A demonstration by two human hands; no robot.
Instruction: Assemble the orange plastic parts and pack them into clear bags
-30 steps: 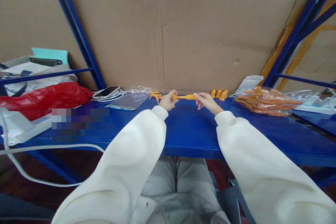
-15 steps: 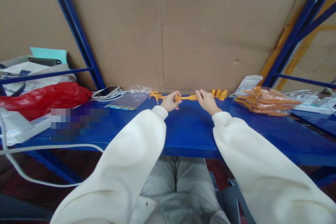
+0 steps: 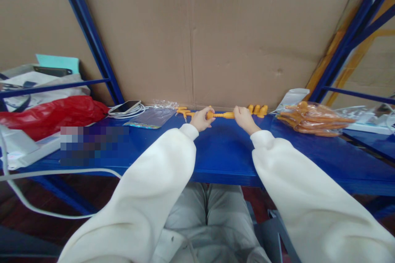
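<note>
A ridged orange plastic rod (image 3: 222, 114) lies across the back of the blue shelf (image 3: 222, 152), close to the cardboard wall. My left hand (image 3: 201, 119) is closed around its left end and my right hand (image 3: 243, 118) is closed around its right end. Just left of my left hand lies a small orange branched piece (image 3: 183, 111). Right of my right hand stand three small orange caps (image 3: 257, 110).
A clear bag of orange parts (image 3: 313, 118) lies at the right. A phone on a coiled white cable (image 3: 125, 108) and a flat clear bag (image 3: 151, 117) lie at the left, beyond them a red plastic bag (image 3: 52, 115). Blue rack posts flank the shelf.
Both hands have slid a little to the right along the shelf with the rod, and the right hand has closed more tightly over its end.
</note>
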